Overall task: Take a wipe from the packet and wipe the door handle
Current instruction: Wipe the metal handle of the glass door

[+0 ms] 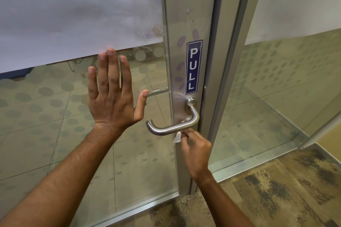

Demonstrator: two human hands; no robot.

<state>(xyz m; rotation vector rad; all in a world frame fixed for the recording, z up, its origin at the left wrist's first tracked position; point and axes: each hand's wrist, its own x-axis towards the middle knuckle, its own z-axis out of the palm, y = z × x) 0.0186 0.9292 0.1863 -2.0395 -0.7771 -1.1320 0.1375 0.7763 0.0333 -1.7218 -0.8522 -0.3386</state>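
Right hand (195, 150) pinches a small white wipe (177, 137) against the underside of the steel door handle (173, 128). Left hand (114, 96), left of the handle, lies open, fingers spread flat on the glass door (55, 116).

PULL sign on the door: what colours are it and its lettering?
Dark blue sign with white letters and a thin white border, seen in the head view.
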